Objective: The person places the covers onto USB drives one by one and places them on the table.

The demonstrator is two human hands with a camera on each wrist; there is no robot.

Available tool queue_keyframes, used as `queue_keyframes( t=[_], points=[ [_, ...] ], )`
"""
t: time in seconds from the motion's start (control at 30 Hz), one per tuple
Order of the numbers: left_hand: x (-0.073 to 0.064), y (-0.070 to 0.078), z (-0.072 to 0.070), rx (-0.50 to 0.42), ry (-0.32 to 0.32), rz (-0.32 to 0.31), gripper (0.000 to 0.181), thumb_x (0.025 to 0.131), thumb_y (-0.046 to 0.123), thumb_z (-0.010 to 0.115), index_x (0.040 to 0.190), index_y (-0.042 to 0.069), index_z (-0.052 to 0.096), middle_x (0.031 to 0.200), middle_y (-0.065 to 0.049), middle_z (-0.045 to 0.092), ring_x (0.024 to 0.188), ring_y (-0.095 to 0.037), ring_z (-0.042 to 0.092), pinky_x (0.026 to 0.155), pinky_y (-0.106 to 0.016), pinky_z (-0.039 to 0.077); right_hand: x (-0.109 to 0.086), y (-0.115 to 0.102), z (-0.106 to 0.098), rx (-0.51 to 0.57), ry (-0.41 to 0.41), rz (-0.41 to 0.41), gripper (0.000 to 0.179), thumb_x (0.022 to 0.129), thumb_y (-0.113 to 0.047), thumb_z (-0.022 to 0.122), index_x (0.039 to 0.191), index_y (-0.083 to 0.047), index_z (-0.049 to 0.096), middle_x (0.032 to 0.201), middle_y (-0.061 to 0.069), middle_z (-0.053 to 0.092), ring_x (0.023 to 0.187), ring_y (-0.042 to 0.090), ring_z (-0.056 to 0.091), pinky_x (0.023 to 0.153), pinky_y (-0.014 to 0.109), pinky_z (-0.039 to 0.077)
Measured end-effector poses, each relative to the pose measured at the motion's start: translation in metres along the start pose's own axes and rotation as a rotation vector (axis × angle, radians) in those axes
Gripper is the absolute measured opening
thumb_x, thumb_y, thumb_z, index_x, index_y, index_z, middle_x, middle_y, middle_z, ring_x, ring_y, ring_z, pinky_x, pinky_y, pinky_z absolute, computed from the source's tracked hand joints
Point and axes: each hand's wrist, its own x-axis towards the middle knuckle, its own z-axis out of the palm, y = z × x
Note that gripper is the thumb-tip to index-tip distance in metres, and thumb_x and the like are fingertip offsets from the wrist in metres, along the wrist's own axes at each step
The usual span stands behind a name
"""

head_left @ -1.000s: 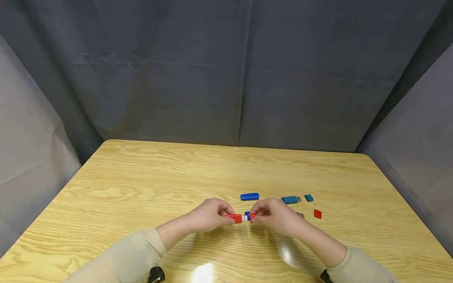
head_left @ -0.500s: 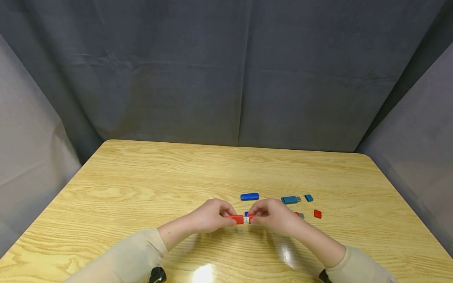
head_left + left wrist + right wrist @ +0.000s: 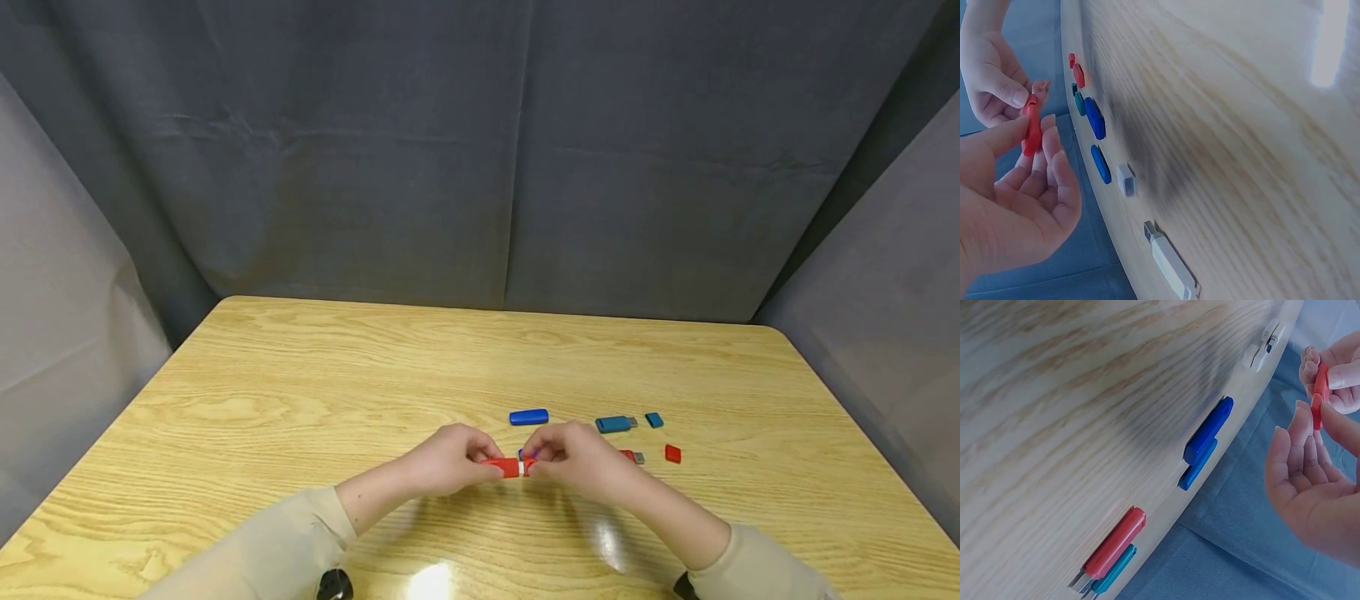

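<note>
My left hand (image 3: pixel 450 458) pinches a red USB stick (image 3: pixel 508 467) between thumb and fingers, low over the table. From the other side, my right hand (image 3: pixel 573 457) pinches a small red cap (image 3: pixel 529 467) lined up with the stick's plug end. Only a narrow pale strip of plug shows between cap and body in the head view. In the right wrist view the held stick (image 3: pixel 1321 380) and its cap (image 3: pixel 1316 412) form nearly one line. Beyond the fingers, a blue USB stick (image 3: pixel 1209 431) is partly hidden in the head view.
Another blue stick (image 3: pixel 529 417) lies farther back. To the right are a teal USB stick (image 3: pixel 615 424), a teal cap (image 3: pixel 654 420), an uncapped red stick (image 3: pixel 628 456) and a red cap (image 3: pixel 672 453). The left wrist view shows a white USB stick (image 3: pixel 1171 265) and white cap (image 3: pixel 1126 180).
The stick and cap have come together: the gap is gone and less of the plug shows. The left hand has shifted slightly right, the right hand slightly left.
</note>
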Motion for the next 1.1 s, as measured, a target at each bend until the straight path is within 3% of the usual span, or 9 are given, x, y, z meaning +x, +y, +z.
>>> queue_keyframes(
  t=[0.63, 1.1],
  points=[
    [0.0005, 0.0010, -0.0004, -0.009, 0.014, 0.000, 0.013, 0.087, 0.011, 0.063, 0.089, 0.000, 0.069, 0.079, -0.013, 0.069, 0.061, -0.007, 0.048, 0.052, -0.017, 0.036, -0.0011, -0.0013, 0.0004, 0.040, -0.006, 0.001, 0.007, 0.083, -0.005, 0.066, 0.087, -0.004, 0.061, 0.075, 0.006, 0.063, 0.068, 0.012, 0.053, 0.060, 0.022, 0.043],
    [0.0022, -0.0006, -0.0002, -0.007, 0.005, -0.018, 0.012, 0.088, 0.011, 0.061, 0.088, 0.001, 0.069, 0.078, -0.013, 0.068, 0.060, -0.008, 0.048, 0.052, -0.018, 0.037, -0.0005, -0.0014, 0.0016, 0.048, -0.013, 0.003, 0.008, 0.084, -0.005, 0.066, 0.088, -0.004, 0.060, 0.075, 0.002, 0.061, 0.069, 0.012, 0.053, 0.061, 0.022, 0.043]
  ],
)
